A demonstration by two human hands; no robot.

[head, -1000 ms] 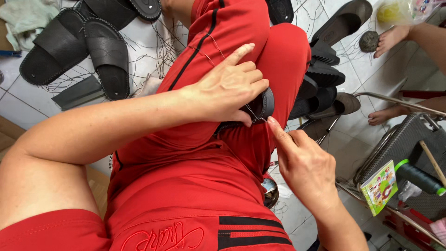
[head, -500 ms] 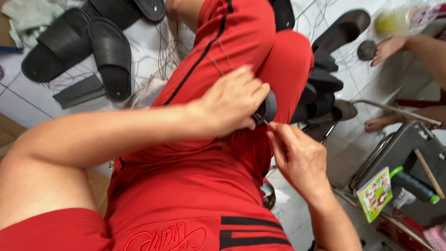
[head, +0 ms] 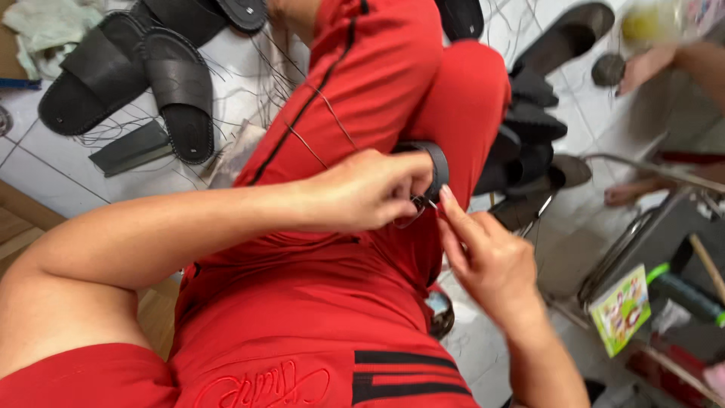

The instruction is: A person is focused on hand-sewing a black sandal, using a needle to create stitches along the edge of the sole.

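I sit in red trousers with a black sandal sole resting on my thigh. My left hand is closed on the sole's near edge. My right hand is just to its right, fingertips pinched at the same edge on something thin, maybe a needle or thread, too small to tell. Thin threads trail over my leg.
Black slide sandals lie on the white tiled floor at upper left, with more black soles stacked at the right of my knee. A metal-framed stand with a green packet is at lower right. Another person's foot is at upper right.
Both hands slid down along the sole toward me and closed together at its edge. The view shifted, and the sole now shows more clearly.
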